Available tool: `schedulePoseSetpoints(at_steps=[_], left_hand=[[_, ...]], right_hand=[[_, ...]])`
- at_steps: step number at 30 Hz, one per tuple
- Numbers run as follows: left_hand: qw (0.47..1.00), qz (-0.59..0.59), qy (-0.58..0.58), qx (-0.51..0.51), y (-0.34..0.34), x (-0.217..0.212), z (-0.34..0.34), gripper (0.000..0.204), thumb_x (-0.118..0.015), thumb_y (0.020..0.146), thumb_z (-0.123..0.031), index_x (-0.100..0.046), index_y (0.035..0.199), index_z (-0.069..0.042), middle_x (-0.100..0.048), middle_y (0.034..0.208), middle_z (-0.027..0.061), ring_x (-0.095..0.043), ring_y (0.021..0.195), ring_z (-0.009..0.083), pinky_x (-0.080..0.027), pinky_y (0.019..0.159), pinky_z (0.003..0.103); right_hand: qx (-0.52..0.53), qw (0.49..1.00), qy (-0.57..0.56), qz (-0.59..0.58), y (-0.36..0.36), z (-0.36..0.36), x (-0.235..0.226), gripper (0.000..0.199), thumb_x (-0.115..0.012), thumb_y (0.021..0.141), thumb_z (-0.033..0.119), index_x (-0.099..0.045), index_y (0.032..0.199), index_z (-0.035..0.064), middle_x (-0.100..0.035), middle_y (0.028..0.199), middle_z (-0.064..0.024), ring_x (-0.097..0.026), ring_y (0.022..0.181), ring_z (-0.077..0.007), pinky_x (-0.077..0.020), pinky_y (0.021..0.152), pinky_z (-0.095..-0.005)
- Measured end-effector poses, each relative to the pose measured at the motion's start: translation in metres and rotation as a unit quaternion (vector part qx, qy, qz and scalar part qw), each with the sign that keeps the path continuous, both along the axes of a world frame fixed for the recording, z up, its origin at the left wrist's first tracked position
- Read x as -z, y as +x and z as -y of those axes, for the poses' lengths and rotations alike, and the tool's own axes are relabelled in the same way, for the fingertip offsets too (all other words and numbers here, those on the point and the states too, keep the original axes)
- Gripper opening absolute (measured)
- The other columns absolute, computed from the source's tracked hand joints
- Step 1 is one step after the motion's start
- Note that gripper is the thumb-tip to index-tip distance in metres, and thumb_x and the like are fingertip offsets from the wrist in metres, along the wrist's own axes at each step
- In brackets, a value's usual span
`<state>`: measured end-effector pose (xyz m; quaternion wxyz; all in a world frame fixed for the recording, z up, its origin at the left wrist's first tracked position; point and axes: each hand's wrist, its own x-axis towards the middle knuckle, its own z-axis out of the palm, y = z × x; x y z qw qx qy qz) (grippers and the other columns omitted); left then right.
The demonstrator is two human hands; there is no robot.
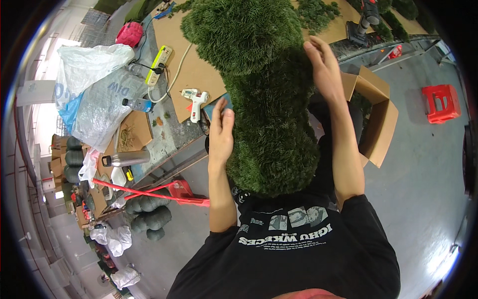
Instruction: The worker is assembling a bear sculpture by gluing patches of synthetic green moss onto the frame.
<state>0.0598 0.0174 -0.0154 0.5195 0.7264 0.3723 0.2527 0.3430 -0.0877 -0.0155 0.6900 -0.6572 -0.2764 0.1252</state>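
A large shape covered in dark green artificial grass (274, 109) stands between my arms, with a bushy rounded upper part and a lower part reaching down to my shirt. My left hand (221, 133) is beside its left flank, fingers stretched up and holding nothing. Against or very close to the upper right side rests my right hand (324, 70), its fingers extended; whether they press into the grass I cannot tell. A white glue gun (197, 103) lies on brown cardboard (186, 82) to the left of the green shape.
Left on the table are a yellow-green power strip (159, 65), clear plastic bags (102, 109), a water bottle (137, 104) and a steel flask (127, 159). A drill (367, 22) stands at the far right. An open cardboard box (382, 132) and red stool (441, 103) are to the right.
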Motion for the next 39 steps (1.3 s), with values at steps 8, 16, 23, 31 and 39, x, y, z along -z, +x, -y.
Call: schedulePoseSetpoints(at_steps=[8,16,23,31,39], left_hand=[[0.998,-0.008,-0.054,0.038,-0.016,0.035,0.04,0.09,-0.075,0.097,-0.036,-0.026,0.161,0.004,-0.041,0.158,0.0274,-0.046,0.142,0.0343,-0.038,0.116,0.042],[0.991,0.088,-0.067,0.079,-0.021,0.038,0.053,0.081,-0.073,0.098,-0.015,-0.024,0.161,0.005,-0.043,0.156,0.0235,-0.052,0.134,0.0266,-0.04,0.113,0.037],[0.983,0.111,0.146,-0.026,-0.024,-0.037,0.047,0.056,-0.064,0.102,-0.008,-0.04,0.152,0.003,-0.045,0.157,0.0205,-0.047,0.142,0.0305,-0.041,0.116,0.043],[0.861,0.194,0.47,0.016,0.039,-0.13,0.056,0.051,-0.06,0.102,-0.012,-0.044,0.147,0.004,-0.045,0.156,0.0226,-0.043,0.146,0.0348,-0.032,0.121,0.051],[0.845,0.145,0.506,0.095,0.078,-0.138,0.027,0.041,-0.051,0.103,-0.013,-0.058,0.141,0.003,-0.05,0.155,0.0212,-0.044,0.146,0.0303,-0.029,0.121,0.04]], right_hand=[[0.046,0.996,-0.021,0.068,-0.021,-0.006,0.018,0.054,-0.062,0.101,0.043,-0.062,0.133,-0.0005,-0.065,0.131,-0.0202,-0.06,0.125,-0.0329,-0.0436,0.108,-0.038],[0.057,0.996,0.058,0.048,-0.035,0.014,0.029,0.039,-0.058,0.105,0.03,-0.064,0.131,0.0011,-0.067,0.127,-0.0122,-0.061,0.119,-0.023,-0.0439,0.106,-0.0331],[0.052,0.999,0.014,-0.002,-0.044,0.034,0.022,0.039,-0.06,0.106,0.03,-0.063,0.135,0.0042,-0.068,0.124,-0.0092,-0.059,0.119,-0.0153,-0.0444,0.102,-0.0291],[0.028,0.988,0.142,0.062,-0.066,0.059,-0.049,0.049,-0.067,0.102,0.03,-0.055,0.138,-0.0017,-0.061,0.13,-0.0202,-0.058,0.124,-0.0288,-0.0433,0.108,-0.039],[0.02,0.972,0.094,0.216,-0.096,0.06,-0.137,0.09,-0.086,0.084,0.037,-0.038,0.145,-0.0092,-0.047,0.14,-0.0331,-0.048,0.135,-0.0441,-0.0396,0.112,-0.0476]])
